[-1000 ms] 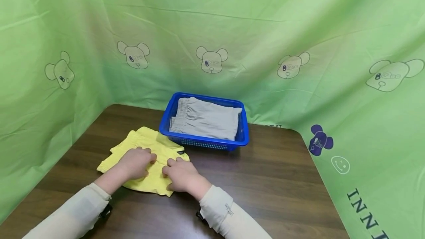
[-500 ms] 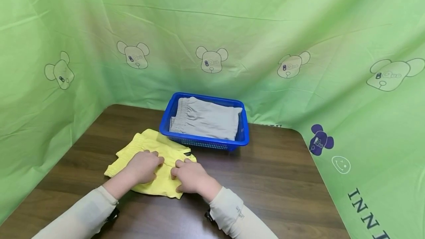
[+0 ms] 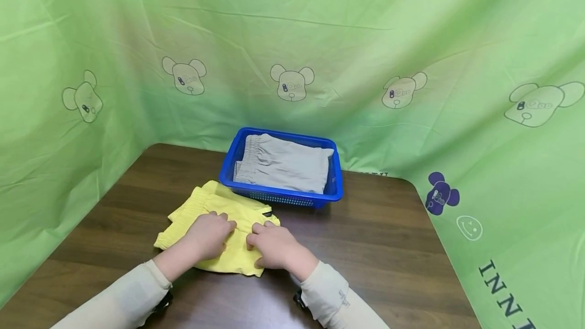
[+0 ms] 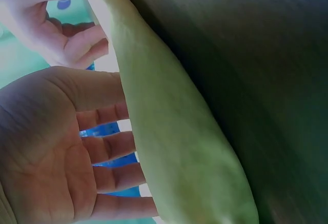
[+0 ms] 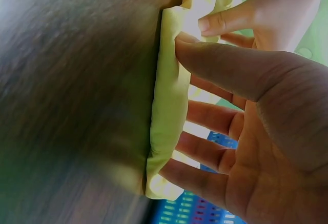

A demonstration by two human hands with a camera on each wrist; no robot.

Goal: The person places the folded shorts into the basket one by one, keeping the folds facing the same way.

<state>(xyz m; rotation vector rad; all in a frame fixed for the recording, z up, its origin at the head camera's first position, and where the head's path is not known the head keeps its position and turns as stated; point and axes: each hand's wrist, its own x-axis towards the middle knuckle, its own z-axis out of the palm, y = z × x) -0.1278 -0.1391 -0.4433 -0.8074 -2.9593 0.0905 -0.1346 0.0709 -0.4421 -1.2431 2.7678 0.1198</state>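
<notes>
Folded yellow shorts (image 3: 242, 212) lie on the table, their gathered elastic waist to the left and a small dark label near the right edge. On top of them rests my left hand (image 3: 211, 236), fingers slightly bent. My right hand (image 3: 273, 245) touches their right part, a short way from the left. In the left wrist view, the left hand (image 4: 46, 142) has its fingertips against the yellow shorts (image 4: 169, 121). The right wrist view has the right hand (image 5: 277, 101) with extended fingers and thumb touching the cloth (image 5: 171, 80). Neither hand visibly pinches it.
Just behind the shorts stands a blue perforated basket (image 3: 279, 194) holding folded grey pants (image 3: 285, 161) with an elastic waist. The brown wooden table (image 3: 375, 237) is backed by a green curtain (image 3: 347, 39) printed with bear faces.
Both hands and the yellow shorts beneath them have slid to the right and slightly toward the front edge. The basket and grey pants have stayed put.
</notes>
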